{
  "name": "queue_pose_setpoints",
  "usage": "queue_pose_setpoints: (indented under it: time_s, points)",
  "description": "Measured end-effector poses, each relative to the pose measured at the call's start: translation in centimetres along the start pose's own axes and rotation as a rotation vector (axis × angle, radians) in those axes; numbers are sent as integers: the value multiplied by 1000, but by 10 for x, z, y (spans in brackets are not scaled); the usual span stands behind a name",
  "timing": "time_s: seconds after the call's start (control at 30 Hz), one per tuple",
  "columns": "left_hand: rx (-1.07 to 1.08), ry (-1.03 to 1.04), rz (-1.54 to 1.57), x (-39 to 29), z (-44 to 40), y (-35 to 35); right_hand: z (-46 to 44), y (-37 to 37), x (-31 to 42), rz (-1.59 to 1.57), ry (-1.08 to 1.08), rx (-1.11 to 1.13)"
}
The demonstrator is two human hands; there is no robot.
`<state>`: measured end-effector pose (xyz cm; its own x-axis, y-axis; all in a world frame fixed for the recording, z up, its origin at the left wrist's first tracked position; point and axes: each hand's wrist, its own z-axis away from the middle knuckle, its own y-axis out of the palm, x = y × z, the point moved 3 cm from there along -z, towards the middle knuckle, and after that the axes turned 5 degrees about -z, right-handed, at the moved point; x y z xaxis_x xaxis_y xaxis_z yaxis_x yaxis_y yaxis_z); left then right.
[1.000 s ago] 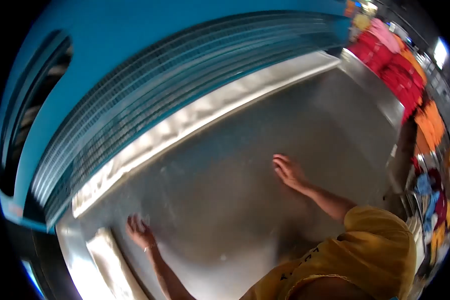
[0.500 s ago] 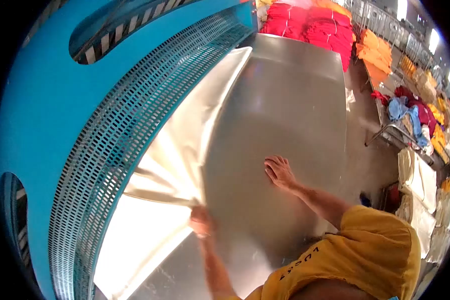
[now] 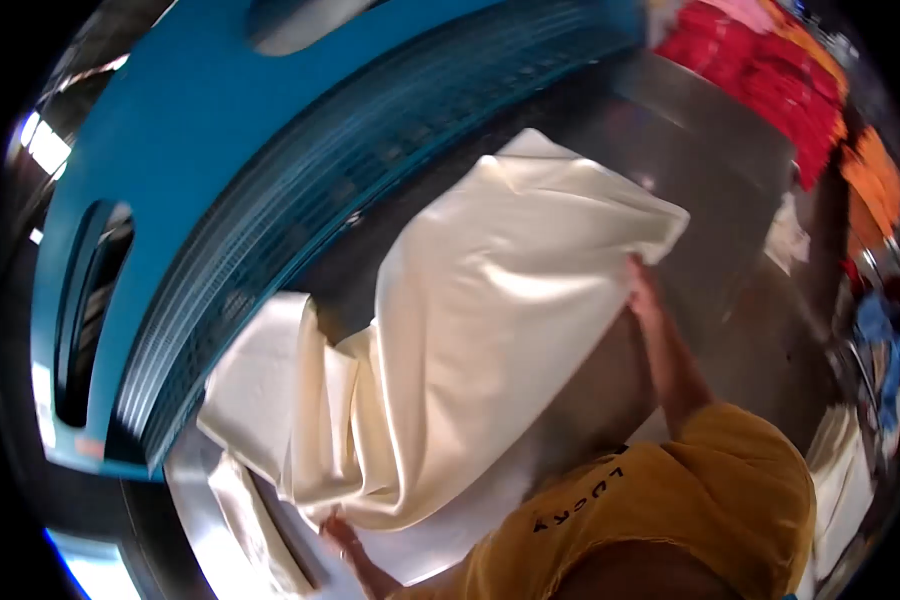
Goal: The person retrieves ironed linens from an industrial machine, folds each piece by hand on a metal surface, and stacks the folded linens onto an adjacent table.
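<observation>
A large cream cloth (image 3: pixel 500 300) spreads in folds over the metal table (image 3: pixel 740 290), bunched at its lower left. My left hand (image 3: pixel 338 532) grips the cloth's near edge at the lower left. At the cloth's right edge, my right hand (image 3: pixel 643 285) has its fingers closed on the fabric. Beside the left end of the cloth lies a narrow folded cream piece (image 3: pixel 250 520) on the table.
A blue machine (image 3: pixel 200 130) with a perforated guard (image 3: pixel 370 140) runs along the far side. Red cloth stacks (image 3: pixel 755 75) and an orange stack (image 3: pixel 875 185) stand at the upper right. More cream cloth (image 3: pixel 838 490) is at the lower right.
The cream cloth has come away from the machine's edge and now spreads across the table. My right hand, earlier resting on bare metal, has taken hold of it. The view has turned.
</observation>
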<state>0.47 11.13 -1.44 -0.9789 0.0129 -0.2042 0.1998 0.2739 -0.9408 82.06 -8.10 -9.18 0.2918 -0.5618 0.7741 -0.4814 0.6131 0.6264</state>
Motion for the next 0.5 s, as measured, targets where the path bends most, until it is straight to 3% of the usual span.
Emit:
queue_pose_setpoints:
  time_s: [0.03, 0.07, 0.1, 0.13, 0.17, 0.2, 0.3, 0.4, 0.47, 0.5]
  points:
    - [2, 55, 11, -32, 14, -8, 5, -8, 40, 79, -53, 69]
    - [60, 162, 54, -28, 22, 18, 14, 13, 90, 155, 5, -267]
    - [-111, 270, 177, -70, 48, 13, -4, -66, 102, 344, -169, -376]
    - [17, 411, 83, -114, 65, 3, -21, -143, 134, 644, -192, -360]
    - [85, 359, 57, -155, 82, -1, -24, -170, 180, 776, -222, -490]
    - [38, 489, 71, -189, 105, 2, -30, -183, 219, 885, -251, -591]
    - [100, 509, 408, -270, 152, -2, -74, -183, 279, 1269, -330, -736]
    - [287, 794, 492, -361, 167, -8, -109, -109, 232, 1557, -487, -545]
    - [790, 727, 771, -415, 156, -20, -98, -21, 159, 1573, -548, -260]
    - [736, 734, 840, -436, 145, -4, -77, 29, 119, 1540, -549, -85]
